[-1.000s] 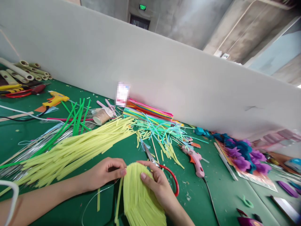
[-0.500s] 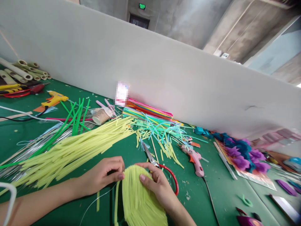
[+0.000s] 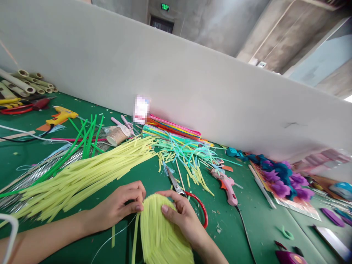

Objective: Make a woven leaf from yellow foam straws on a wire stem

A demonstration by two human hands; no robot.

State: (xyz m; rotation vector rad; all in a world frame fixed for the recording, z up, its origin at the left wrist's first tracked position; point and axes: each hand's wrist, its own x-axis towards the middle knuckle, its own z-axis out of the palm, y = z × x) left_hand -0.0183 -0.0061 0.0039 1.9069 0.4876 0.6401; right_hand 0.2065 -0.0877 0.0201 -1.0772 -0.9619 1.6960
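A yellow-green panel of pipe cleaners (image 3: 158, 234), laid side by side with a rounded top, is held upright near the bottom middle. My right hand (image 3: 183, 216) is closed on its upper right edge, thumb on the front and fingers behind. My left hand (image 3: 129, 201) pinches with thumb and forefinger at the upper left edge. Below that pinch hangs a loose yellow-green pipe cleaner (image 3: 135, 238). A thin pale wire (image 3: 110, 234) curves up to the same spot. The fingertips hide how these join. Red-handled scissors (image 3: 196, 200) lie just behind my right hand.
Yellow-green pipe cleaners (image 3: 90, 176) spread across the left side, with cut bits (image 3: 192, 174) farther back. A pink glue gun (image 3: 227, 185) lies right, a yellow one (image 3: 62, 115) left. Purple and teal flowers (image 3: 286, 179) sit at far right. A white partition (image 3: 176, 77) bounds the table.
The panel and both hands appear shifted very slightly left, as does the whole view. The grip of each hand looks the same.
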